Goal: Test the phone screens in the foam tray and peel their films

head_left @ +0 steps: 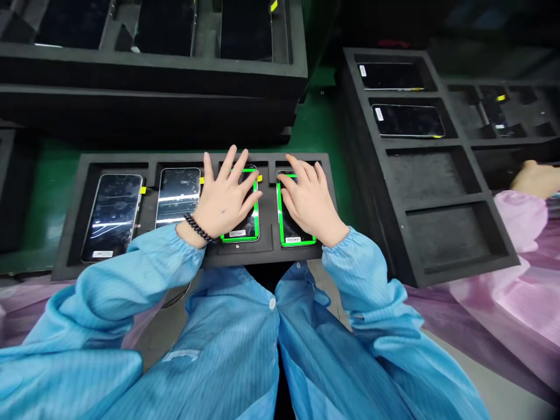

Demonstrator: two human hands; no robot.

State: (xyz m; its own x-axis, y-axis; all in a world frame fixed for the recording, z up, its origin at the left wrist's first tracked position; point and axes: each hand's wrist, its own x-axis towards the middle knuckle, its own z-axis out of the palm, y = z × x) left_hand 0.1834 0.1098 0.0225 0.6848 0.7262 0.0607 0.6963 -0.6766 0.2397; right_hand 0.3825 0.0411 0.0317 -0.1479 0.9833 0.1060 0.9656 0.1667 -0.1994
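Four slots would be too exact to call, but several smartphones lie face up in a black foam tray [266, 252] before me. My left hand [225, 195], fingers spread, rests over a lit smartphone [251, 224] with a green border on its screen. Over another green-bordered smartphone [291, 224] at the tray's right end lies my right hand [308, 198], its fingers slightly bent and apart. Both hands hide part of the screens. Left of them are a dark smartphone [177, 192], partly behind my left hand, and a dark smartphone [114, 210] with a yellow tab.
Stacked foam trays [153, 70] holding phones stand behind. On the right, another foam tray [455, 204] holds two dark phones [409, 121] in its far slots. A co-worker's hand [538, 178] and pink sleeve [520, 216] reach in from the right edge.
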